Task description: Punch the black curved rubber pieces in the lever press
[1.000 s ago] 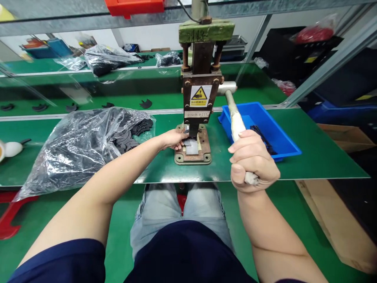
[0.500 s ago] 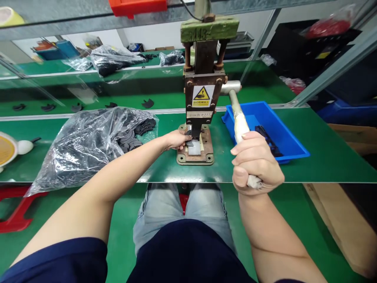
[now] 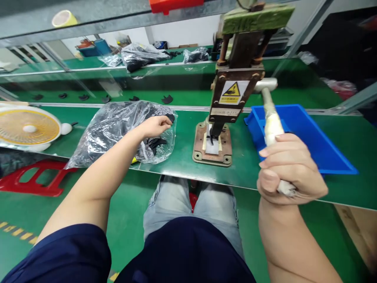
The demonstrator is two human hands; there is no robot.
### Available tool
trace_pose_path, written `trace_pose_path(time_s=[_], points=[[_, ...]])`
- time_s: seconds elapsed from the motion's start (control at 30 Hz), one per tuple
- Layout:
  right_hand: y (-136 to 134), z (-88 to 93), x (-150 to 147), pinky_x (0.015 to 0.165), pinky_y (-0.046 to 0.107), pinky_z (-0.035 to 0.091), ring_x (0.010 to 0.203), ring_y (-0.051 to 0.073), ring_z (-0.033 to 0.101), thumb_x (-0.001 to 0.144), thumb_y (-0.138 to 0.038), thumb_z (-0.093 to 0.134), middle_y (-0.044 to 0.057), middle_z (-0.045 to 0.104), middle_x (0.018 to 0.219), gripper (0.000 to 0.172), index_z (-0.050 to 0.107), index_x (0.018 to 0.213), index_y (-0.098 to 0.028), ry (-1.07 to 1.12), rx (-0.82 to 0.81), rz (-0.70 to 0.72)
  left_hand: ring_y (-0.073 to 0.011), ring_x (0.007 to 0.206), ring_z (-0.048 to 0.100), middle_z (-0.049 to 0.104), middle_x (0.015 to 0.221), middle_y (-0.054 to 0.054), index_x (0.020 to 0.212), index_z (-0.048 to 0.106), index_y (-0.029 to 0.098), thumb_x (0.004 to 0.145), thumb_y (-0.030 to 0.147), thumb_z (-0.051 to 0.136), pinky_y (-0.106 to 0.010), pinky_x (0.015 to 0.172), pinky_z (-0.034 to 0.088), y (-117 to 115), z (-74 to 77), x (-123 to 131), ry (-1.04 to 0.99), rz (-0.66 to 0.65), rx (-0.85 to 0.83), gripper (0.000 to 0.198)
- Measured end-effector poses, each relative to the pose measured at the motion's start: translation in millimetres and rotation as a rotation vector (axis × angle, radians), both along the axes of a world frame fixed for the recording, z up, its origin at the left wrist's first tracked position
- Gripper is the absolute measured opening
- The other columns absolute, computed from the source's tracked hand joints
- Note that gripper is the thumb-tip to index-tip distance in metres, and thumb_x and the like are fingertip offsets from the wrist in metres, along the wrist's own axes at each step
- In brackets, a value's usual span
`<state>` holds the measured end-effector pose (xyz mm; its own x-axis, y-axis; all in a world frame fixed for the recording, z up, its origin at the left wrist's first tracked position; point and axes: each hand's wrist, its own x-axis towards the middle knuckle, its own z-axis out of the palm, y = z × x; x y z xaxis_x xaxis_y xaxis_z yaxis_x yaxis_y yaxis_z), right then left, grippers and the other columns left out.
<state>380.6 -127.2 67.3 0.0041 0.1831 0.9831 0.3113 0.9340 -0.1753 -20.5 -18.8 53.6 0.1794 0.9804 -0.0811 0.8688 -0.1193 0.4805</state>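
A hand press with a yellow warning label stands on the green bench, a small black part sitting on its base under the ram. My right hand is closed round the press lever, which is wrapped in white tape. My left hand reaches over the mouth of a clear plastic bag full of black flat parts, its fingers curled downward onto the parts; whether they hold one I cannot make out.
A blue bin sits right of the press. A small yellow fan lies at the left bench edge, a red stool below it. Loose black parts and more bags lie on the rear conveyor.
My left hand has left the press base and moved left to the bag of black parts. My view has swung left. My right hand stays on the lever.
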Motion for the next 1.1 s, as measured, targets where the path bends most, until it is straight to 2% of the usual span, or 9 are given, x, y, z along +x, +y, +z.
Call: trace_pose_path(time_s=[0.1, 0.17, 0.3, 0.47, 0.63, 0.73, 0.87, 1.0, 1.1], points=[[5.4, -3.6, -1.3, 0.09, 0.051, 0.061, 0.07, 0.016, 0.073, 0.087, -0.032, 0.076, -0.006, 0.064, 0.063, 0.037, 0.053, 0.061, -0.022, 0.046, 0.02, -0.002, -0.0243, 0.101, 0.074, 0.081, 0.113, -0.005, 0.122, 0.08, 0.026, 0.09, 0.038, 0.071, -0.031, 0.091, 0.054, -6.1, -5.7, -50.1, 0.366, 0.026, -0.095, 0.035], [8.3, -5.5, -2.0, 0.088, 0.05, 0.061, 0.069, 0.016, 0.072, 0.087, -0.033, 0.076, -0.006, 0.063, 0.061, 0.039, 0.051, 0.06, -0.022, 0.06, 0.038, 0.0, -0.0272, 0.115, 0.073, 0.079, 0.126, -0.007, 0.13, 0.078, 0.026, 0.089, 0.038, 0.071, -0.032, 0.098, 0.054, -10.7, -13.4, -64.5, 0.514, -0.015, -0.134, 0.043], [10.6, -6.0, -0.3, 0.086, 0.051, 0.06, 0.067, 0.016, 0.072, 0.086, -0.033, 0.076, -0.005, 0.063, 0.06, 0.039, 0.051, 0.058, -0.021, 0.057, 0.07, -0.003, -0.0319, 0.139, 0.062, 0.067, 0.151, -0.012, 0.151, 0.066, 0.026, 0.089, 0.036, 0.071, -0.037, 0.115, 0.048, -11.7, -26.5, -62.5, 0.65, -0.123, -0.098, 0.064], [8.5, -4.0, 3.4, 0.088, 0.051, 0.061, 0.068, 0.016, 0.073, 0.085, -0.031, 0.075, -0.006, 0.064, 0.061, 0.036, 0.052, 0.06, -0.022, 0.006, 0.054, -0.011, -0.0326, 0.132, 0.066, 0.072, 0.142, -0.012, 0.144, 0.072, 0.027, 0.082, 0.032, 0.076, -0.036, 0.11, 0.05, 3.1, -27.9, -55.4, 0.72, -0.179, -0.126, 0.063], [10.7, -5.8, 0.6, 0.09, 0.048, 0.061, 0.068, 0.014, 0.072, 0.087, -0.034, 0.075, -0.006, 0.063, 0.06, 0.04, 0.051, 0.058, -0.022, 0.052, 0.067, -0.006, -0.0234, 0.093, 0.074, 0.082, 0.104, -0.005, 0.118, 0.082, 0.027, 0.083, 0.04, 0.077, -0.027, 0.085, 0.051, 11.1, -18.1, -65.6, 0.485, -0.087, -0.146, 0.037], [12.0, -6.4, -1.4, 0.089, 0.047, 0.061, 0.067, 0.014, 0.071, 0.087, -0.033, 0.075, -0.006, 0.062, 0.06, 0.039, 0.05, 0.059, -0.023, 0.055, 0.087, 0.0, -0.0234, 0.093, 0.074, 0.081, 0.095, -0.005, 0.103, 0.086, 0.027, 0.089, 0.052, 0.073, -0.027, 0.085, 0.051, 4.9, -9.2, -61.5, 0.333, -0.108, -0.005, 0.031], [9.9, -5.6, -3.8, 0.089, 0.049, 0.061, 0.066, 0.014, 0.069, 0.089, -0.035, 0.073, -0.006, 0.06, 0.06, 0.039, 0.049, 0.061, -0.024, 0.058, 0.067, -0.027, -0.025, 0.105, 0.075, 0.083, 0.106, -0.004, 0.121, 0.085, 0.029, 0.097, 0.052, 0.066, -0.029, 0.095, 0.052, -12.2, -1.2, -29.6, 0.209, -0.036, 0.124, 0.038], [8.8, -4.4, -6.2, 0.089, 0.048, 0.06, 0.064, 0.014, 0.068, 0.09, -0.038, 0.073, -0.006, 0.059, 0.059, 0.04, 0.048, 0.061, -0.023, 0.07, 0.068, -0.041, -0.0209, 0.089, 0.074, 0.083, 0.105, -0.003, 0.15, 0.071, 0.027, 0.094, 0.046, 0.072, -0.029, 0.088, 0.054, -25.9, -5.7, 12.0, -0.108, -0.085, -0.019, 0.059], [9.5, -3.7, -7.0, 0.088, 0.047, 0.059, 0.063, 0.013, 0.067, 0.09, -0.039, 0.073, -0.006, 0.058, 0.058, 0.042, 0.047, 0.061, -0.023, 0.072, 0.076, -0.043, -0.0206, 0.091, 0.074, 0.082, 0.112, -0.006, 0.151, 0.069, 0.024, 0.091, 0.051, 0.077, -0.03, 0.087, 0.055, -26.4, -21.2, 40.0, -0.35, -0.143, -0.115, 0.066]])
